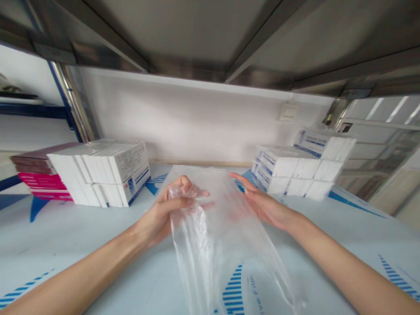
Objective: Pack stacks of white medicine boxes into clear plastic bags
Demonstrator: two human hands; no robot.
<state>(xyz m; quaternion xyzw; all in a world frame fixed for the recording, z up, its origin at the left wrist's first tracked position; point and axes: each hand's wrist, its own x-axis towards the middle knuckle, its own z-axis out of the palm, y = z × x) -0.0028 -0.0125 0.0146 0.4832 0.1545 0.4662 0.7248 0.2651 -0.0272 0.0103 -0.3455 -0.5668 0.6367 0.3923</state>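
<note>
Clear plastic bag (pixel 197 249): thin, glossy, crinkled film, long and limp, mid-surface between the two hands, near end running out of view at the bottom. Print below reads through it.

Left hand (pixel 166 210): grip closed, thumb pressed to bent fingers, bag film pinched at its left edge. Right hand (pixel 265 208): grip loose and open, index finger extended, other fingers partly behind the film at the bag's right edge; can't tell whether it touches.

White cartons (pixel 98 170) far left: crisp rectangular blocks, blue print, packed tight. Magenta boxes (pixel 46 186) sit beside them on the left, darker maroon ones (pixel 42 155) on top. More white cartons (pixel 295 173) far right, stepped, extra layer at the right end.

Surface (pixel 131 271): smooth, pale blue-grey, blue striped print. White wall (pixel 197 118) behind, switch plate (pixel 288 112) far right. Metal shelf (pixel 197 35) overhead caps the height; metal posts at both sides.

Surface strips separate left cartons from left forearm, right cartons from right forearm.
</note>
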